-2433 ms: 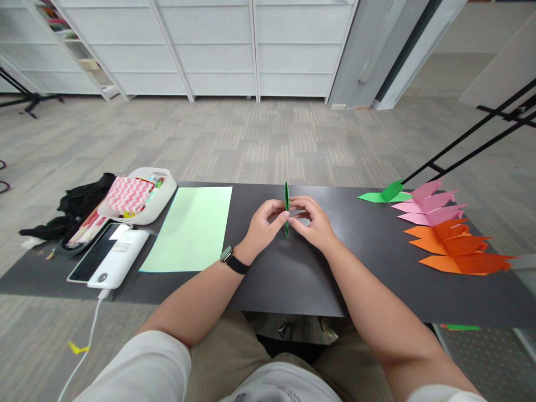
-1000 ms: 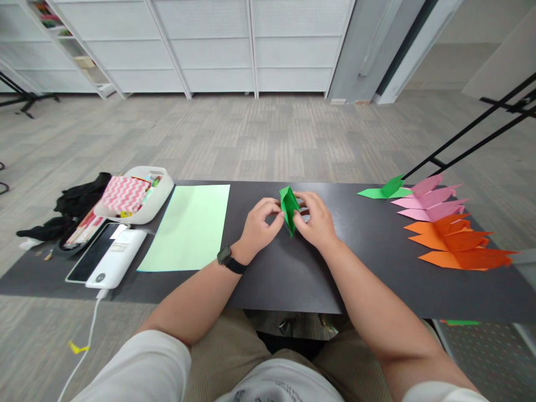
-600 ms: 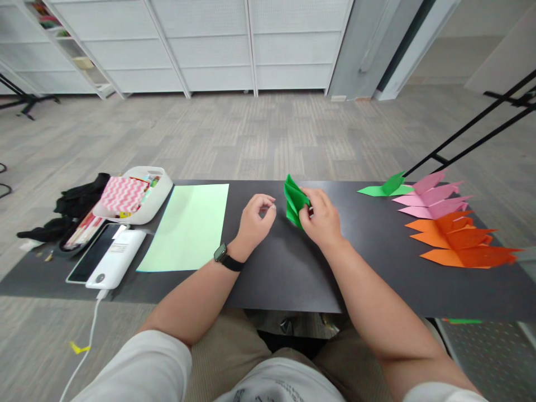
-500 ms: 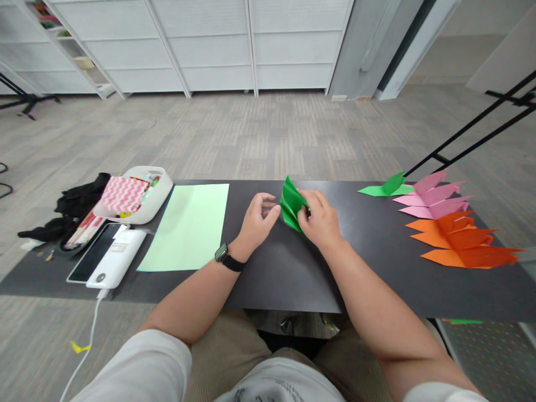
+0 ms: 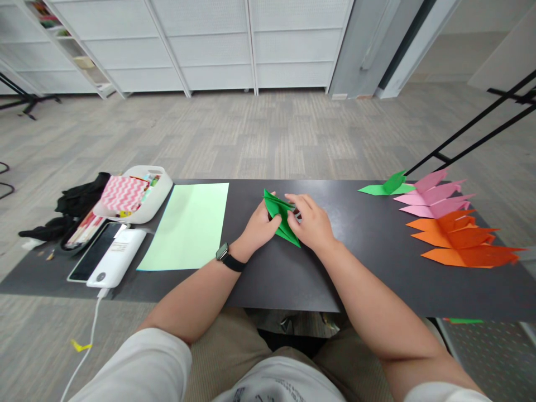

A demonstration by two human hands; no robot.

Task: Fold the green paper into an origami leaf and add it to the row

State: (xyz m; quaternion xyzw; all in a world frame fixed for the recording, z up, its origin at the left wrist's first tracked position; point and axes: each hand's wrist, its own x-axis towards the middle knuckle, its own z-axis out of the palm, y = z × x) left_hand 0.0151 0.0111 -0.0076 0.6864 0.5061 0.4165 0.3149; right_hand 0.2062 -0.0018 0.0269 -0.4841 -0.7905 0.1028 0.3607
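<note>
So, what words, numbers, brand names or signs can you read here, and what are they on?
I can't read any for sure.
White plugged-in device: small print and a round mark, too small to read.
White shirt: dark print, blurred and cut off by the picture's edge.
Smartwatch: nothing readable on its screen.
Packets in the white basket: too small.
Green folded paper: no writing visible.

The folded green paper (image 5: 276, 206) hides most fingers of the left hand (image 5: 260, 228); at eight o'clock my view cuts off the white cable (image 5: 89, 341), and I can't read the shirt lettering (image 5: 259, 394) at six.
</note>
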